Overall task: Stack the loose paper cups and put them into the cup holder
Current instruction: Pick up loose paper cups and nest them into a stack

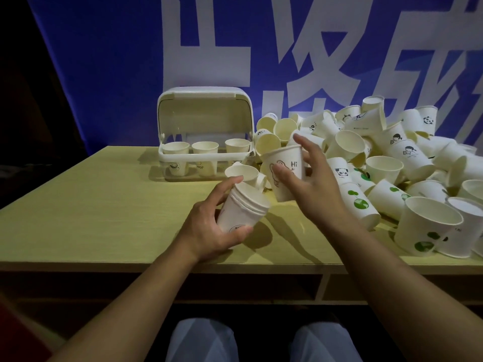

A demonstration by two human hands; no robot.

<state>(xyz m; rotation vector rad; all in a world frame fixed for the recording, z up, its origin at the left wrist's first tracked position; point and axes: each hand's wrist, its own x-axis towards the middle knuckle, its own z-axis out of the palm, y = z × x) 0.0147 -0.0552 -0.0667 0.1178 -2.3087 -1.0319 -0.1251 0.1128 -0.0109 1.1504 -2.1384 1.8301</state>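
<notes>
Head view is showing the left hand [209, 226] gripping a nested cup stack [241, 209] above the table [104, 205], while the right hand [311, 178] is pinching a "Hi" cup [283, 169]; thin, crushable paper is probably best held lightly by the sidewall.

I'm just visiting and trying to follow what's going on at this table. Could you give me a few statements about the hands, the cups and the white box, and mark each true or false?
1. The left hand grips a short stack of nested cups. True.
2. The right hand is empty. False: it holds a single cup printed with "Hi".
3. The cup holder has its lid shut. False: the lid stands open.
4. Cups already stand in three slots of the holder. True.
5. The loose cup pile lies left of the holder. False: it lies to its right.
</notes>
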